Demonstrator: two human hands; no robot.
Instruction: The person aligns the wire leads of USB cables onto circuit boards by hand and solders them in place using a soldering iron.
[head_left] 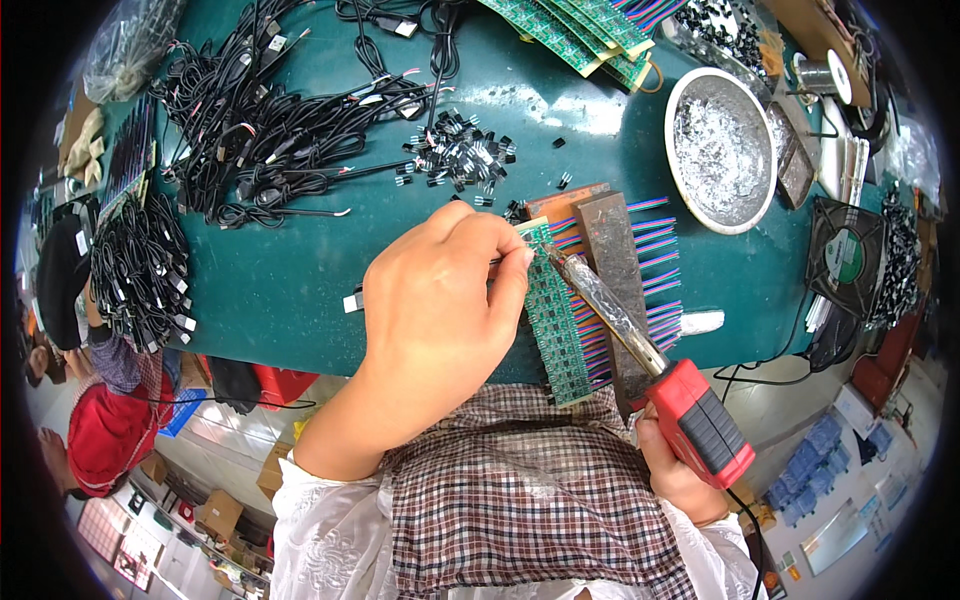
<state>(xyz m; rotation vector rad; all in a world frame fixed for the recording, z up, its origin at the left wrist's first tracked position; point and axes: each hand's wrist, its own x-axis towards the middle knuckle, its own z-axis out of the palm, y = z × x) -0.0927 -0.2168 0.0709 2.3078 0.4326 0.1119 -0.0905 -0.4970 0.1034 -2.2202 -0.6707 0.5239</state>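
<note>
- Wears a checked apron (pixel 530 490) and white sleeves (pixel 335 530), close against the near edge of a green table (pixel 260 300).
- Grips the red-and-black handle of a soldering iron (pixel 630 335) in the right hand (pixel 685 488), with fingers closed around it.
- Aims the iron away from the body and leftward, with its long axis slanting from handle at near right to tip at far left, over the circuit board's far end.
- Has the narrow green circuit board (pixel 562 335) directly in front, with its long axis running near to far, near end beside the apron and far end leaning slightly left.
- Arches the left hand (pixel 440 290) over the board's far left corner, with thumb and forefinger pinched together just beside the iron's tip; cannot fairly tell what lies between them, given the curled fingers.
- Shows a white plug (pixel 353 302) just left of that hand.
- Runs striped wires (pixel 658 260) rightward from the board beneath a dark bar (pixel 612 285), roughly parallel to the board.
- Farther out, holds a heap of small black components (pixel 465 155), a pale-rimmed bowl (pixel 735 212) at right and tangled black cables (pixel 290 145) at left.
- Farthest, bears stacked green boards (pixel 575 35).
</note>
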